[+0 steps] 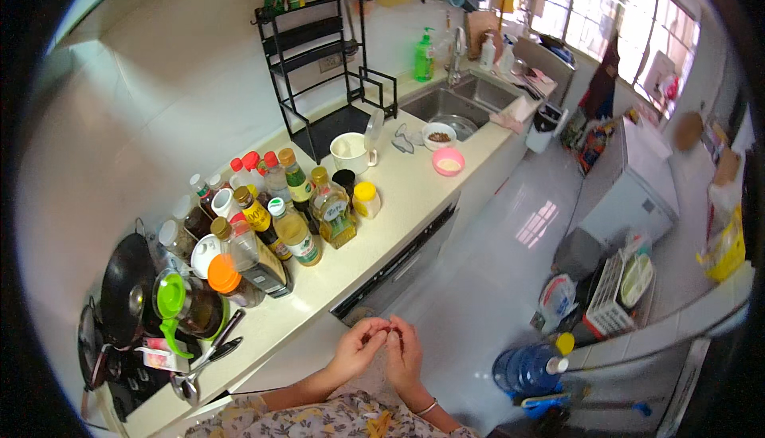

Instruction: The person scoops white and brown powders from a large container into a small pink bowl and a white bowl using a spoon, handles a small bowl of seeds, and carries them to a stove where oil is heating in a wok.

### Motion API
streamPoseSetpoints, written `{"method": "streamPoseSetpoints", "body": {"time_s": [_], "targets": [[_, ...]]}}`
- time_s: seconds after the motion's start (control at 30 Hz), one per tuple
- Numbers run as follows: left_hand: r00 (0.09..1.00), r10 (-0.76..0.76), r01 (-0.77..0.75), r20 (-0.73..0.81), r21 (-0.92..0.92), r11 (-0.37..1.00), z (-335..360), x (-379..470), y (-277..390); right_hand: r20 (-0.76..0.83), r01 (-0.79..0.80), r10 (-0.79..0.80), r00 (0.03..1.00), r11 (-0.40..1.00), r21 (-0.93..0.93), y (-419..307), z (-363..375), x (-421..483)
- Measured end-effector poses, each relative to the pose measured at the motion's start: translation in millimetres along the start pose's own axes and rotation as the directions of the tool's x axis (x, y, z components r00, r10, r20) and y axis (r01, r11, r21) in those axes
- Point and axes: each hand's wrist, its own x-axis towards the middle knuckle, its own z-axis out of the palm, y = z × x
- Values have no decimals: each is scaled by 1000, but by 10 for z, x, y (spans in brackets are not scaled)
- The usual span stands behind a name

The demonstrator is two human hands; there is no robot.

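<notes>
My left hand (357, 345) and my right hand (403, 351) meet in front of my body, off the counter's front edge. Fingertips and thumbs of both pinch small dark reddish items (385, 331), too small to name. A bracelet circles the right wrist. On the counter (394, 223) beyond stand many bottles, among them an oil bottle (334, 211) and a yellow-capped jar (366, 200). Farther along are a white lidded container (351, 152) with its lid raised, a pink bowl (448, 162) with pale contents and a white bowl (439, 136) holding brown bits.
A black metal rack (329, 73) stands against the wall beside the sink (448, 106). At the left are a wok (128, 288), a green-lidded pitcher (191, 306) and metal ladles (190, 378). A blue water bottle (526, 369) stands on the floor at right.
</notes>
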Motion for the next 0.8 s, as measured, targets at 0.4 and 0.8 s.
{"method": "streamPoseSetpoints", "body": {"time_s": [0.4,0.8], "targets": [[960,267,-266,-90,15,964,516,2747,64,-118,-25,14,993,996,-87,377,-562,2370],[905,209,-87,-371,319,944,501,4663,-132,64,-29,33,997,998,-63,853,-963,4877]]}}
